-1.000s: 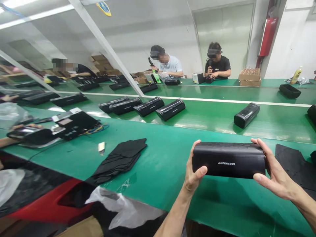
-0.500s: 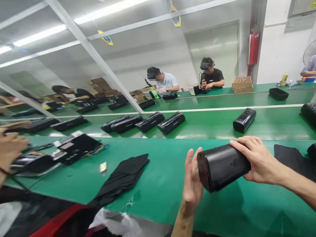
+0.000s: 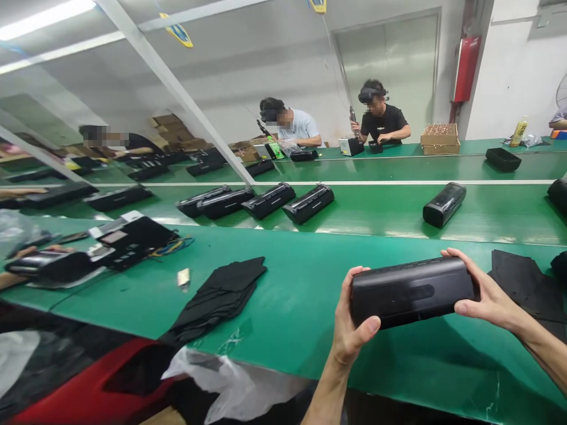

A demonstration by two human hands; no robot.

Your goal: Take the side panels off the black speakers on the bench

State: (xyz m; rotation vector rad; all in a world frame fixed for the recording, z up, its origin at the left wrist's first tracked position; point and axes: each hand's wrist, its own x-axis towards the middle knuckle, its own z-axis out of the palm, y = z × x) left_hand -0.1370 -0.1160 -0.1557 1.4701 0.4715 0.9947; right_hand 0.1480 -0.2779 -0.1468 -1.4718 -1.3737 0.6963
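Between my two hands, above the green table (image 3: 301, 295), is a long black plastic housing (image 3: 398, 295), shaped like a portable speaker body, with an oval recess on the side facing me. My left hand (image 3: 349, 321) grips its left end, thumb on the front face. At the other end, my right hand (image 3: 487, 295) is closed round the housing, fingers over the top and thumb at the lower front. Black flat sheets (image 3: 522, 289) lie just beyond my right hand. A fanned stack of similar black sheets (image 3: 221, 295) rests to the left.
Several black housings (image 3: 310, 203) stand on the green conveyor (image 3: 367, 218) behind, with a single one (image 3: 444, 205) further right. A black device with cables (image 3: 135, 239) and a co-worker's hand are at left. Crumpled clear plastic (image 3: 230, 383) hangs by the table's front edge.
The housing has turned so that its long side with the oval recess faces me. My left hand has gone from spread fingers beside it to gripping its left end. The view has tilted down.
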